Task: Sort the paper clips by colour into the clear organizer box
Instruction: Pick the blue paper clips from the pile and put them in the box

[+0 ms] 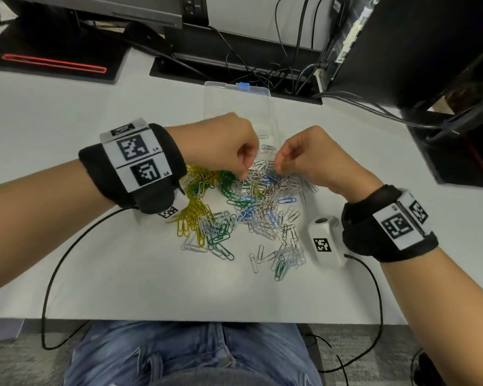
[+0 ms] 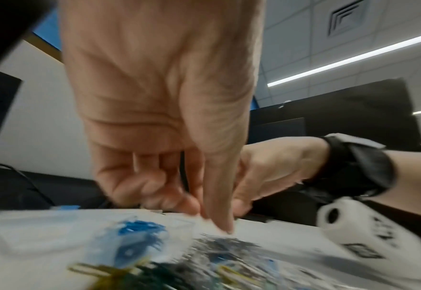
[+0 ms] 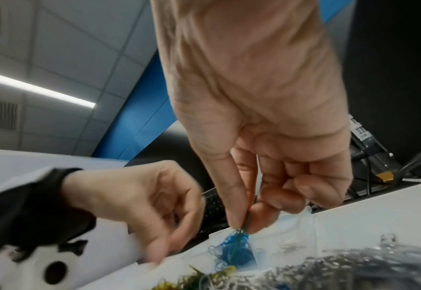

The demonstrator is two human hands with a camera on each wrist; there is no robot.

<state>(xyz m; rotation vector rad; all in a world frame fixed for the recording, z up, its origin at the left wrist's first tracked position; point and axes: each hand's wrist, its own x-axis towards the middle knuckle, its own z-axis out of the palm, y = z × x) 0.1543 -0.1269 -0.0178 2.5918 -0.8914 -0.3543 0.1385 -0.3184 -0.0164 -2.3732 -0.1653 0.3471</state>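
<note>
A mixed pile of paper clips [image 1: 243, 201], yellow, green, blue, white and silver, lies on the white table [image 1: 123, 274]. Just behind it stands the clear organizer box [image 1: 237, 110] with a blue latch. A bunch of blue clips [image 3: 234, 251] lies in one compartment. My right hand [image 1: 276, 165] hovers over the pile's far edge. Its thumb and forefinger pinch a thin dark clip [image 3: 246, 219]. My left hand [image 1: 244, 174] is beside it with curled fingers and its tips down in the pile. Blur hides whether it holds a clip.
Black monitor bases and a tangle of cables [image 1: 262, 68] run along the back of the table. A black computer case [image 1: 416, 51] stands at the right. A black pad with a red outline [image 1: 53, 62] is at the back left. Wrist-camera cords [image 1: 67, 260] trail off the front edge.
</note>
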